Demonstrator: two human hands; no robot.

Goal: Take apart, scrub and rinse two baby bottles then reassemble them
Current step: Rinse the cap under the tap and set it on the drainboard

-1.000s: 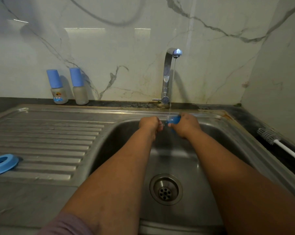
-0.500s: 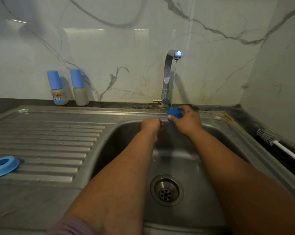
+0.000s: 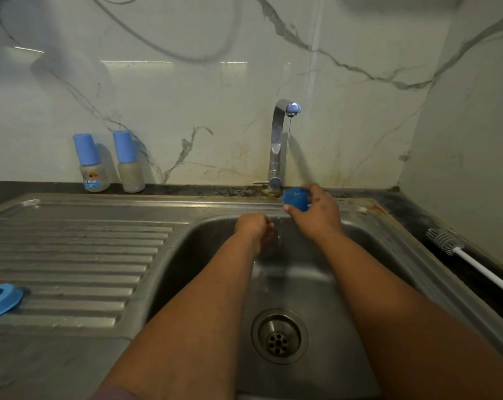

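Low in the frame, a round drain point(image 3: 279, 336) sits in a steel sink point(image 3: 204, 255). At far left, a blue ring point(image 3: 0, 300) lies on the ridged draining board. At centre, the left hand point(image 3: 254, 228) is curled into a fist; whether it holds anything cannot be told. Just right, the right hand point(image 3: 316, 212) grips a blue cap point(image 3: 296, 199) below the tap point(image 3: 279, 140). Upper left, two bottles point(image 3: 111, 166) stand against the wall.

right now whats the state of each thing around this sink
tap: running, thin stream
right hand: grips a blue cap beside the stream
left hand: fingers curled, contents hidden
two bottles: upright, capped
blue ring: flat on the drainboard
bottle brush: lying on the counter
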